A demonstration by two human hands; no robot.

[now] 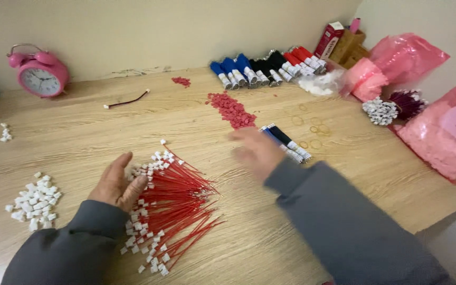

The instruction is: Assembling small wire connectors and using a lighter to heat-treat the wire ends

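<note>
Pink alarm clock, rubber bands

Under the left hand lie red wires tipped with white plugs. Loose white connectors sit at near left, small red ones in the middle. The right hand blurs over a blue-and-black wire bundle. Far right lie blue, black and red bundles and translucent pink bags. The alarm clock is pink, the table pale wood grain, both sleeves grey.

Pink plastic bags right edge; red carton behind, upright.
</note>
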